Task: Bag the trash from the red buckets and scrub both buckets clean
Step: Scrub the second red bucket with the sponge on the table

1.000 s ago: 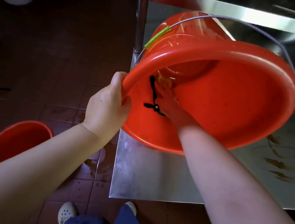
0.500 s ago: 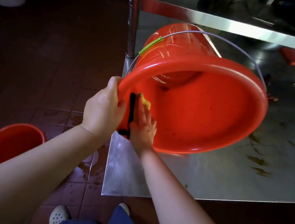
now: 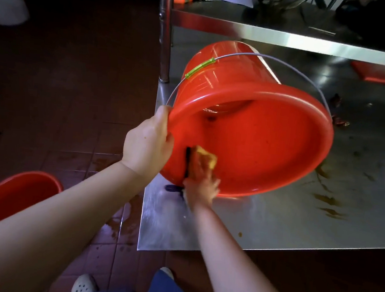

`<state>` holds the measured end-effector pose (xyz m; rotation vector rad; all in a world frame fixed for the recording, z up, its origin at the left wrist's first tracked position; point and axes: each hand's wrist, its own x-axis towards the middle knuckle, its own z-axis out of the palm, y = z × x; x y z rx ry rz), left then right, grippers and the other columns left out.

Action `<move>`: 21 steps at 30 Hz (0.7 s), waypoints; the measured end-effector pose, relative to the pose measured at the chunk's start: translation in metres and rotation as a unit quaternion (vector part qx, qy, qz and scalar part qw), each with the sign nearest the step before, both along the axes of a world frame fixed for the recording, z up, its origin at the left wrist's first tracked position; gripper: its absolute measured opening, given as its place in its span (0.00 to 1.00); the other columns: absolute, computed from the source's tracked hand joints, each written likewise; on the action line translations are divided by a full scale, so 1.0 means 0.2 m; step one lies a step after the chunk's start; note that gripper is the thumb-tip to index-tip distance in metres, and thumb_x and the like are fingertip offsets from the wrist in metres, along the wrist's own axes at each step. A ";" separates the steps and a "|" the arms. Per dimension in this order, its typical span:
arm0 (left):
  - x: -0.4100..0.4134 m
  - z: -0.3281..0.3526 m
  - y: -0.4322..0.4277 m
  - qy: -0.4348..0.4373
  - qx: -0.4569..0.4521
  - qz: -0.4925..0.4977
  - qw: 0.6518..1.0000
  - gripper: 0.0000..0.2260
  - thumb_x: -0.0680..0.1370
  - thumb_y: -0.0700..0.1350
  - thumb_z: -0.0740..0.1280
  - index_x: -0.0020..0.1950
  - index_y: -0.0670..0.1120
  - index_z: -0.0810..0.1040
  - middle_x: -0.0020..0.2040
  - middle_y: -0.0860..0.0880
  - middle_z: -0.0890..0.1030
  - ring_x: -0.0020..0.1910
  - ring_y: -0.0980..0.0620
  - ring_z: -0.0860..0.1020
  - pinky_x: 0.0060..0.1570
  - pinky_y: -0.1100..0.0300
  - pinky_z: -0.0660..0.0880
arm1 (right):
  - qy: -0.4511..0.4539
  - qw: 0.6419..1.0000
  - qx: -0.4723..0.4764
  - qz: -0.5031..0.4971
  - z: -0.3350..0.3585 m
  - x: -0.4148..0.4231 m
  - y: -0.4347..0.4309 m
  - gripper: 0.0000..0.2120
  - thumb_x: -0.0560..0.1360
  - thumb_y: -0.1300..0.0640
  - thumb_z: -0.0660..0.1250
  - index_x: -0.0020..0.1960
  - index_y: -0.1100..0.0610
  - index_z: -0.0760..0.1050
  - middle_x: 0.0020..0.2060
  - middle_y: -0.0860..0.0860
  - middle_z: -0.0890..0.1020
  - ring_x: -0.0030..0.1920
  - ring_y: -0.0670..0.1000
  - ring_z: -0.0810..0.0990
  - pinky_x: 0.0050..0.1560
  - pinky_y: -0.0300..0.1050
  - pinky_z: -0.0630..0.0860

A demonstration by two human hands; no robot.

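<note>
Now in hand: scrubbing the inside of the first bucket (image 3: 267, 151); bagging looks done for this one, judging by the bare interior.
Bucket: lies tipped on its side on the steel table (image 3: 273, 223), near the front left corner, mouth toward the viewer, base pointing away.
Handle (image 3: 263, 56): thin wire arching over the top, with a green grip (image 3: 200, 68) on its left part.
Left hand (image 3: 148, 142): clamps the left rim, fingers wrapped over the edge, steadying the tilt.
Right hand (image 3: 201, 185): reaches into the lower left of the mouth, blurred; fingers close round a yellow sponge (image 3: 205, 158) and press it on the inner wall just inside the rim.
Black strip (image 3: 187, 161): dark band just beside the sponge, against the wall; strap or brush, cannot tell which.
Interior: wet sheen, scattered small specks, one dark spot (image 3: 209, 118) deep near the base.
Stains (image 3: 327, 200): brown smears on the table, right of the bucket.
Second bucket (image 3: 14, 196): stands upright on the tiled floor (image 3: 76, 90), lower left, well apart from the table; contents not readable.
Progress: probably about midway, with one bucket under the sponge and the other untouched.
Next move: calls for working the sponge round the rest of the wall and down to the dark spot, turning the bucket by the rim as needed, with a firm left grip so the wet plastic does not roll off the corner.
</note>
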<state>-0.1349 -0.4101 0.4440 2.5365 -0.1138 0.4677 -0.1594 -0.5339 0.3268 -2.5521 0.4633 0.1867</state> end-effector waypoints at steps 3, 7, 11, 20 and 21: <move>0.01 0.03 -0.02 0.005 0.025 -0.019 0.999 0.16 0.74 0.38 0.64 0.60 0.42 0.69 0.36 0.49 0.71 0.32 0.44 0.71 0.33 0.56 0.64 | -0.055 0.976 0.195 0.080 0.09 -0.03 0.16 0.42 0.66 0.61 0.61 0.74 0.35 0.52 0.75 0.40 0.54 0.65 0.53 0.62 0.59 0.41 0.57; 0.06 0.13 0.03 -0.062 0.094 -0.083 0.990 0.14 0.70 0.36 0.65 0.54 0.41 0.69 0.32 0.46 0.73 0.28 0.40 0.73 0.27 0.56 0.66 | -0.065 0.972 -0.013 0.225 0.04 -0.08 -0.09 0.43 0.66 0.54 0.61 0.75 0.36 0.46 0.77 0.44 0.52 0.67 0.57 0.64 0.63 0.49 0.62; 0.10 0.20 0.03 -0.089 0.113 -0.120 0.982 0.14 0.70 0.36 0.64 0.55 0.43 0.68 0.35 0.45 0.75 0.32 0.39 0.75 0.30 0.50 0.75 | -0.025 0.962 -0.219 0.163 0.02 -0.03 -0.38 0.47 0.67 0.51 0.72 0.73 0.33 0.45 0.77 0.43 0.49 0.69 0.55 0.62 0.60 0.51 0.63; -0.09 -0.20 0.01 0.163 -0.190 0.109 0.962 0.15 0.72 0.46 0.70 0.54 0.46 0.67 0.42 0.49 0.75 0.46 0.41 0.76 0.39 0.55 0.67 | 0.022 0.999 0.019 0.046 0.04 0.02 -0.06 0.37 0.72 0.60 0.60 0.73 0.33 0.52 0.76 0.41 0.52 0.68 0.59 0.60 0.64 0.54 0.59; -0.09 -0.20 0.00 0.159 -0.160 0.108 0.968 0.12 0.74 0.47 0.67 0.50 0.47 0.65 0.36 0.52 0.73 0.39 0.42 0.75 0.36 0.55 0.65 | 0.015 0.993 0.101 0.062 0.06 0.03 0.00 0.38 0.71 0.60 0.60 0.73 0.32 0.53 0.76 0.39 0.51 0.69 0.57 0.59 0.64 0.53 0.57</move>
